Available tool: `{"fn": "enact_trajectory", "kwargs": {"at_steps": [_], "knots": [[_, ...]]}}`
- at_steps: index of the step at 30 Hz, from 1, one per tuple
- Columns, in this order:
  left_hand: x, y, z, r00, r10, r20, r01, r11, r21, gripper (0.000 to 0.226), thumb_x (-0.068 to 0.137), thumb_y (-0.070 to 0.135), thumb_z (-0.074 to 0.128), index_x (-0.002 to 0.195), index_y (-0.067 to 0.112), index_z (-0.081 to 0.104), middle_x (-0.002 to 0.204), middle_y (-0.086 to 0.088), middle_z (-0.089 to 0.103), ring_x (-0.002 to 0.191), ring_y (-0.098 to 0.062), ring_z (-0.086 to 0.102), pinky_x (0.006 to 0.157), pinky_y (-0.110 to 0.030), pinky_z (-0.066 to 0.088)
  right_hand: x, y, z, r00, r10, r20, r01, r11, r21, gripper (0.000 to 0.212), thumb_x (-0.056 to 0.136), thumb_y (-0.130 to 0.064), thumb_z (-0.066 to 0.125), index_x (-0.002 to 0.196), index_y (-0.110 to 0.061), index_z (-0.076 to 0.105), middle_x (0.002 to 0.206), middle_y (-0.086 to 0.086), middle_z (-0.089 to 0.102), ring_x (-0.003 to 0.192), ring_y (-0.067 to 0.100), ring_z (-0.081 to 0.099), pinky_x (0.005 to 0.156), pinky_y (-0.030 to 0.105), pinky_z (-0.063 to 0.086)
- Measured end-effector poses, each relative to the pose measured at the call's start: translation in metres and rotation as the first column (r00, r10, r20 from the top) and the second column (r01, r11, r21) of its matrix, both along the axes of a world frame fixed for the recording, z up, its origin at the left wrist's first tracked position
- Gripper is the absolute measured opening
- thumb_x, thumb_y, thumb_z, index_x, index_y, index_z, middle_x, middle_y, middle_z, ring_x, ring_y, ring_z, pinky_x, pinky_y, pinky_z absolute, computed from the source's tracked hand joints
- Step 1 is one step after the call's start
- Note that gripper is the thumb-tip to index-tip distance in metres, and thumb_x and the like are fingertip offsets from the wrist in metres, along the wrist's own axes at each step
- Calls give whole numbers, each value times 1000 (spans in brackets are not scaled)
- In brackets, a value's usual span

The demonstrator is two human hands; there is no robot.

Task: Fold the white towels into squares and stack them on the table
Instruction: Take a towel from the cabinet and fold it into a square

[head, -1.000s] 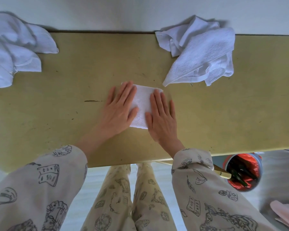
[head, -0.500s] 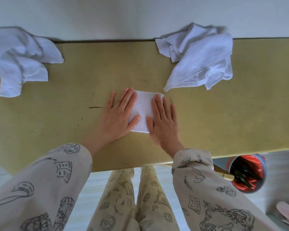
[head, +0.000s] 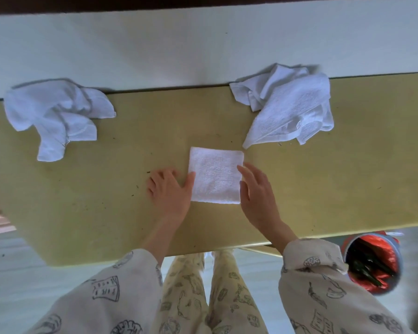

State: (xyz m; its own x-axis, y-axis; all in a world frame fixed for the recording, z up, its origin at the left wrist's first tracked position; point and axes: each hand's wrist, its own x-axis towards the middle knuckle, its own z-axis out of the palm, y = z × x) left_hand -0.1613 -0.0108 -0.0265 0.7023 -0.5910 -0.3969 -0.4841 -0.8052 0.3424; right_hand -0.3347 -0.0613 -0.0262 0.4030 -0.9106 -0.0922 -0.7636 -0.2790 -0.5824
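Towel (head: 215,178) is a neat white square, flat on the table (head: 130,213), mid, near front edge. L hand (head: 170,191) w/ fingers curled, thumb touching its left edge; R hand (head: 258,192) relaxed, fingertips at its right edge.

Whether the left hand (head: 170,192) curls its fingers onto the table (head: 106,189) cannot be told — the fingertips are tucked from sight. Beyond the right hand (head: 257,197), the bucket (head: 372,262) holds dark contents — blurred, unidentifiable. Both sleeves are cut off below.
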Motion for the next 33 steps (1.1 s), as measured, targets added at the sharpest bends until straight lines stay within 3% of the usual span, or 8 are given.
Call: {"fn": "enact_trajectory", "kwargs": {"at_steps": [6, 10, 13, 18, 24, 26, 29, 33], "knots": [[-8, -11, 3, 986, -135, -99, 153, 968, 200, 49, 80, 56, 56, 105, 14, 54, 117, -9, 40, 110, -28, 35, 93, -36, 25, 4, 10, -17, 883, 339, -325, -375, 926, -51, 54, 79, -7, 65, 131, -12, 51, 142, 12, 45, 132, 30, 42, 100, 54, 41], [-11, -18, 7, 969, -105, -225, 118, 992, 46, 17, 86, 33, 56, 85, 18, 48, 87, 4, 53, 93, -23, 50, 87, -36, 32, 5, 7, -14, 862, 340, -377, -372, 928, -15, 62, 69, -5, 74, 127, -15, 54, 139, 9, 49, 130, 27, 45, 100, 54, 40], [-9, -19, 15, 897, -35, -441, 11, 998, -57, 17, 87, 18, 56, 77, 17, 42, 69, 7, 45, 67, -16, 46, 60, -23, 38, 6, 9, -9, 853, 357, -380, -369, 928, 44, 56, 75, -6, 69, 128, -17, 52, 143, 8, 45, 133, 26, 41, 104, 54, 36], [11, -22, 45, 842, -216, -495, 110, 966, -234, 33, 81, -1, 55, 65, 20, 34, 65, 6, 37, 58, -10, 33, 53, -17, 28, 18, -25, 35, 946, 284, -154, -216, 910, 355, 38, 95, -24, 47, 133, -21, 47, 142, -1, 42, 129, 20, 41, 104, 33, 33], [39, -21, 132, 772, -455, -445, 329, 884, -333, 32, 82, 0, 57, 67, 21, 38, 64, 7, 40, 56, -4, 35, 52, -12, 32, 47, -79, 116, 927, 340, 159, -357, 666, 655, 86, 86, -30, 64, 149, -26, 6, 154, -6, 17, 141, 13, 18, 106, 22, 20], [43, -13, 162, 789, -466, -400, 333, 872, -358, 33, 82, 0, 59, 67, 22, 39, 65, 9, 43, 56, 1, 40, 55, -10, 35, 59, -89, 140, 887, 411, 212, -439, 606, 663, 81, 84, -30, 67, 147, -26, 16, 149, -5, 32, 136, 14, 31, 107, 23, 29], [42, 9, 200, 848, -414, -332, 276, 878, -391, 34, 82, 0, 59, 66, 22, 38, 61, 10, 40, 53, 1, 39, 54, -9, 33, 74, -87, 176, 823, 463, 329, -555, 534, 638, 38, 84, -17, 68, 119, -22, 54, 108, -10, 61, 95, -3, 58, 78, 8, 46], [33, 60, 230, 929, -220, -298, 68, 892, -446, 33, 81, 0, 60, 66, 20, 39, 62, 5, 38, 52, -3, 35, 51, -11, 30, 93, -65, 213, 714, 625, 314, -691, 562, 454, 20, 81, -16, 70, 86, 1, 60, 74, 0, 54, 64, 9, 50, 59, 18, 38]]}}
